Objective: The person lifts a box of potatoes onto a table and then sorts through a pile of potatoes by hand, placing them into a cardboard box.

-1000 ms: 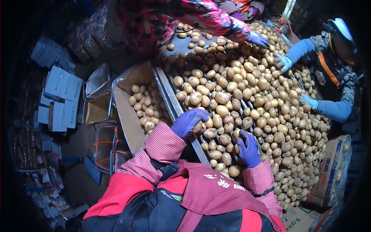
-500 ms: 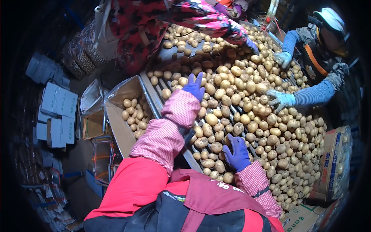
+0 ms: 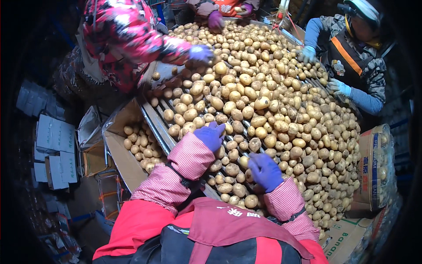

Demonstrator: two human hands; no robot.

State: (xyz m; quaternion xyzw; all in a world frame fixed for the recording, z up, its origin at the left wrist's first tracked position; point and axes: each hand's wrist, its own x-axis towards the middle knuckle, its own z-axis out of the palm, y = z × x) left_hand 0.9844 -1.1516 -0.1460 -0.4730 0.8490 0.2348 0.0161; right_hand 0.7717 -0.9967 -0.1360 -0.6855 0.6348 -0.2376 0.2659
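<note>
Two hands [image 3: 211, 135] [image 3: 265, 170] on potatoes [image 3: 263, 103]

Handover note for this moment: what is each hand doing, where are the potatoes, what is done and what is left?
Left hand, blue-gloved, rests on potatoes at the roller table's near edge; whether it grips one is unclear.
Right hand, blue-gloved, lies on potatoes nearer the body; grip unclear.
Done: the cardboard box on the left holds a layer of potatoes.
Left: the table is heaped with potatoes. Other people's gloved hands work the far sides.
</note>
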